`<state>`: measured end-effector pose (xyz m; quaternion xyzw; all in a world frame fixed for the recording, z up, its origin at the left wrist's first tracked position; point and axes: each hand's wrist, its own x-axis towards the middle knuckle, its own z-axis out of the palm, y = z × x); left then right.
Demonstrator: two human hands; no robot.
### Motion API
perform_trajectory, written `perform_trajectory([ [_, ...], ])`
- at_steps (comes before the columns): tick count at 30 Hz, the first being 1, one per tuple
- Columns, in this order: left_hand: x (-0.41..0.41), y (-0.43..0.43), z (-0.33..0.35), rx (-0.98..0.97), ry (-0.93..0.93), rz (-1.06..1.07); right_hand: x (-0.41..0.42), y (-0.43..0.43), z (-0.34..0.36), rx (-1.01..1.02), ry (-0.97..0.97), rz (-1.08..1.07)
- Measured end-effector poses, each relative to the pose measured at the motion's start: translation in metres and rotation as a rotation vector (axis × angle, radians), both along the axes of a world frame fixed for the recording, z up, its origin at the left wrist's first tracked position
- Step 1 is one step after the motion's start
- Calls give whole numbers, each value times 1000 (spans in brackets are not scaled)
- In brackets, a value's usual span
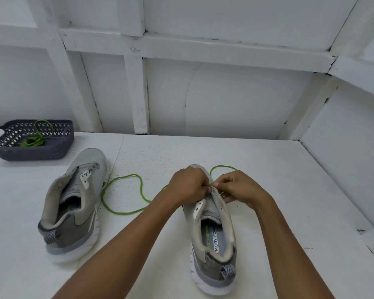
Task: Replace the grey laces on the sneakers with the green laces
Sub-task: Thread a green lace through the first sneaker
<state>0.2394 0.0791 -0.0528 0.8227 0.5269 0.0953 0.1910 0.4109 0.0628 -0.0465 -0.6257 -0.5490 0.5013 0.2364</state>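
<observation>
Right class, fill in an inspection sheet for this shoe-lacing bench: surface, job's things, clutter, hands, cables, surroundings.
Surface: white textured table.
Job's things: right sneaker stands heel towards the camera, under the hands. Left sneaker stands apart from it, no lace seen in it. Green lace trails in loops from the hands across the table. Second green lace lies in the dark basket at the back. Grey laces: nothing seen.
Clutter: nothing seen.
Hands: left hand and right hand both pinch the green lace at the right sneaker's front eyelets.
Cables: nothing seen.
Surroundings: white panelled walls.
</observation>
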Motion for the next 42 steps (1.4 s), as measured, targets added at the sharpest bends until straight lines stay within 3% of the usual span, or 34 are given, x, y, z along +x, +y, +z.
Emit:
perform_trajectory([
  [6,-4,4,5,-59,-31,-9,3,3,-6,50,-13,33],
  [9,-9,9,10,-90,-66,12,17,7,-4,64,73,-151],
  [11,-12,11,11,-102,-71,26,31,12,-2,31,340,-341],
  [14,-14,12,8,-109,-75,29,47,14,-1,-78,929,-563],
  [15,-13,12,8,-109,-81,25,52,14,-2,-98,968,-590],
  [16,-13,13,8,-110,-84,20,55,13,-2,-111,914,-583],
  [18,-13,14,10,-113,-86,7,59,13,-6,-85,612,-453],
  [21,-15,16,12,-100,-87,-6,54,9,-11,-47,57,-14],
  [23,-16,17,13,-85,-89,-7,41,5,-12,-34,-81,207],
  [25,-17,17,14,-73,-95,-8,30,6,-11,13,40,228],
  [29,-24,16,16,-78,-127,27,20,13,-7,-38,771,-103],
  [30,-27,17,16,-78,-133,41,21,15,-6,-62,876,-180],
  [32,-34,19,18,-67,-132,72,22,17,-7,-42,801,-287],
  [34,-42,22,21,-53,-134,101,27,19,-12,40,505,-249],
  [36,-48,25,24,-35,-144,127,32,18,-13,96,134,-28],
  [38,-54,27,28,-13,-160,154,29,12,-11,72,-92,226],
  [40,-58,27,31,4,-179,182,23,12,-11,95,-73,290],
  [42,-60,27,32,21,-193,200,19,14,-9,136,125,169],
])
